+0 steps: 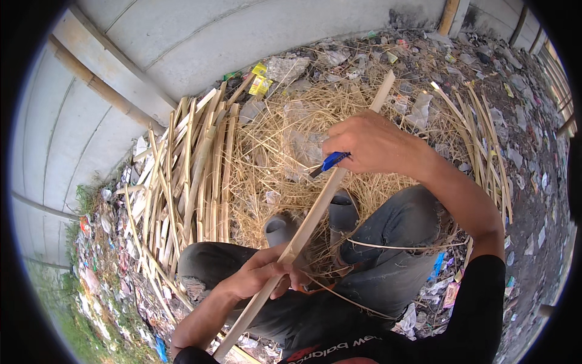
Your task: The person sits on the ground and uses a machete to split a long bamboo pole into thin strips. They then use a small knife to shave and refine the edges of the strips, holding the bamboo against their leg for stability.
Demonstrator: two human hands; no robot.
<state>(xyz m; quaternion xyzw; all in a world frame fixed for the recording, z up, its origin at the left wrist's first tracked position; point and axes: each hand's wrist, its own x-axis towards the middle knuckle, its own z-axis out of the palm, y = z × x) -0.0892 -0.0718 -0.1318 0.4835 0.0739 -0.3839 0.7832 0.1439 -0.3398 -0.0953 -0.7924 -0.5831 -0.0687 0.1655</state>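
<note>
A long pale bamboo strip (315,215) slants across my lap, from the lower left up to the far right. My left hand (265,272) is wrapped round its lower half, near my knees. Farther up, my right hand (370,142) grips a blue-handled utility knife (335,160), its dark blade pointing left, close above the strip. The right hand's fingers are partly hidden behind its back. A thin curled bamboo shaving (354,297) lies across my legs below the strip.
Bamboo strips (200,164) lie piled on the left, beside a pale panel wall (182,42). A smaller bundle of strips (479,139) rests on the right. Dry shavings (260,164) cover the ground ahead of my grey boots (280,229). Scattered litter (521,158) surrounds this spot.
</note>
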